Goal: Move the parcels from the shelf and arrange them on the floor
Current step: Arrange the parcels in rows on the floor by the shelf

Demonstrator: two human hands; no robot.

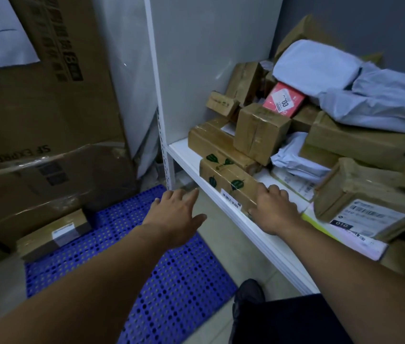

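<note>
A white shelf on the right carries several parcels: brown cardboard boxes, grey plastic mailers and a red box. At its front edge lies a long brown box with green leaf prints. My right hand rests on that box's near end, fingers curled over its top. My left hand hovers open in front of the shelf edge, fingers spread, just left of the box and holding nothing. One flat brown parcel with a white label lies on the blue perforated floor mat.
Large cardboard cartons lean against the wall on the left, behind the mat. A white shelf upright stands between them and the shelf. My dark shoe is on the tiled floor below the shelf edge.
</note>
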